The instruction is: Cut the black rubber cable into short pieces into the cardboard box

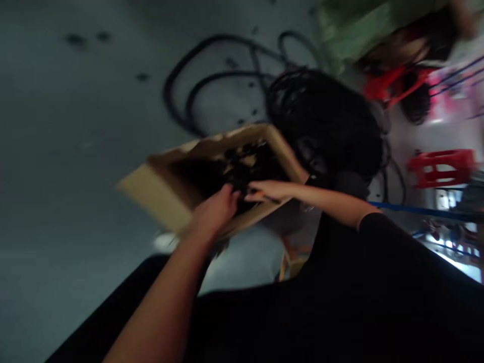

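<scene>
A cardboard box [162, 196] with its flap out to the left lies tilted in front of me, and many small black parts [242, 164] are heaped inside. My left hand [216, 209] reaches over the near edge, its fingers closed together at the parts; what they pinch is too blurred to make out. Close beside it, my right hand [270, 190] is closed round a slim tool [260, 194] with orange and dark parts, whose exact kind does not show. The fingertips of both hands almost meet above the box's contents.
A large coil of black cable [333, 121] stands right behind the box, with loose loops [212, 75] on the grey floor [83, 126]. Red plastic stools [442, 167] are at the right. Part of a wooden stool [289, 262] shows below the box. Another person's arm [463, 20] is at top right.
</scene>
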{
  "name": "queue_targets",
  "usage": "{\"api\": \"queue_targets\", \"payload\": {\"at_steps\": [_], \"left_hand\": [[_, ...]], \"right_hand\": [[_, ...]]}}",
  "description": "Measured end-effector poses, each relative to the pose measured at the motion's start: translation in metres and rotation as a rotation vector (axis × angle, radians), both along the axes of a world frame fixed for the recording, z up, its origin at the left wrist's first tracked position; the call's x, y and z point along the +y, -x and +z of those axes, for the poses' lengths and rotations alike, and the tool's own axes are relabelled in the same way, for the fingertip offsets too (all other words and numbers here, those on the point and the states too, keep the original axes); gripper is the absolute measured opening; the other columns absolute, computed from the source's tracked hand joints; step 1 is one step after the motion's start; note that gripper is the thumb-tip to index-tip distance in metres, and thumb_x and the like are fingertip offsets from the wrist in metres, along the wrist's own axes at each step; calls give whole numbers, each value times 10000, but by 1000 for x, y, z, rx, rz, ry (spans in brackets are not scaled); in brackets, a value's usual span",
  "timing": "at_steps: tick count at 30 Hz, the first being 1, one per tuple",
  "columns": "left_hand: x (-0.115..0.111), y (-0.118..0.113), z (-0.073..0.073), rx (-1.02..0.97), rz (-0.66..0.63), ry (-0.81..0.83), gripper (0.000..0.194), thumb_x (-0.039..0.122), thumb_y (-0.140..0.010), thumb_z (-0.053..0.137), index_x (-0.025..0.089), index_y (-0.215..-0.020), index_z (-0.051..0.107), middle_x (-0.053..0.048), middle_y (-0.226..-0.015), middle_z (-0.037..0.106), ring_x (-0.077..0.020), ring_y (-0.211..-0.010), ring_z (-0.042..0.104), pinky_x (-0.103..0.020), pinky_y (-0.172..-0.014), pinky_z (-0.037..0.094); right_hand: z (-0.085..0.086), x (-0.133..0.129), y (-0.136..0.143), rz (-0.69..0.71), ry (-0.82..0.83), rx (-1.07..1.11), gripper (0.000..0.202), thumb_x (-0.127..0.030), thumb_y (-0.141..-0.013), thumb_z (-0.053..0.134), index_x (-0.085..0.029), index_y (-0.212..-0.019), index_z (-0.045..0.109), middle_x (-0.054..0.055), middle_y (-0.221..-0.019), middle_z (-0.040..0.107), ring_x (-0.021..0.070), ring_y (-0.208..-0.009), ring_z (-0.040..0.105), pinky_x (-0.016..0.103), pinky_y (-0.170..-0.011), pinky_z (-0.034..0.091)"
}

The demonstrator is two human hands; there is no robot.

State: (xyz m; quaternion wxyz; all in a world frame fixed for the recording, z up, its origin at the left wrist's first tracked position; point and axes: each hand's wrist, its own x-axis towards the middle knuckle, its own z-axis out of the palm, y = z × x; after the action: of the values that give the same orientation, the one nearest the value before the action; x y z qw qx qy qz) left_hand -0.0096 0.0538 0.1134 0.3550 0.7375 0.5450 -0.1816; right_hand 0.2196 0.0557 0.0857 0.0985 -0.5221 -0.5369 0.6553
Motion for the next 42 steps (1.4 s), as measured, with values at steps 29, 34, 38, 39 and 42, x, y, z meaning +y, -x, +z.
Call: {"api": "queue_targets", "payload": {"at_steps": [29,34,38,39,42], "left_hand": [[-7,10,-63,75,6,145,598,486,-1353,388,168,-1729,728,-297,-1620,881,-510,-1532,853,-518,-1183,668],[-7,16,-74,10,-60,179,583,475,-1345,401,201,-1737,735,-266,-1644,877,-497,-1543,848,-499,-1185,657],[-6,22,-89,-12,-40,177,606,460,-1339,376,200,-1745,742,-265,-1646,870,-494,-1522,853,-507,-1181,663],[-5,23,-93,-17,-20,170,609,456,-1336,367,196,-1725,756,-264,-1629,876,-484,-1501,859,-497,-1171,665],[-3,25,-104,-92,50,160,581,451,-1316,385,192,-1581,832,-230,-1551,905,-416,-1426,875,-431,-1171,662]], "right_hand": [[-93,-18,-6,271,-42,-198,202,-341,-1213,744,-229,-1097,623,-41,-889,609,157,-791,569,276,-783,438],[-99,-21,-13,258,30,-122,92,-247,-1189,686,-227,-1123,625,-39,-943,627,151,-821,549,250,-806,468],[-104,-18,-17,287,-83,-132,290,-409,-1165,800,-231,-1031,615,-28,-932,615,171,-892,538,296,-870,441],[-105,-17,-18,294,-112,-139,353,-468,-1155,828,-235,-1007,608,-25,-926,608,176,-903,536,309,-877,430],[-107,-13,-20,299,-161,-149,474,-611,-1141,847,-239,-975,605,-13,-918,610,187,-920,549,327,-874,409]]}}
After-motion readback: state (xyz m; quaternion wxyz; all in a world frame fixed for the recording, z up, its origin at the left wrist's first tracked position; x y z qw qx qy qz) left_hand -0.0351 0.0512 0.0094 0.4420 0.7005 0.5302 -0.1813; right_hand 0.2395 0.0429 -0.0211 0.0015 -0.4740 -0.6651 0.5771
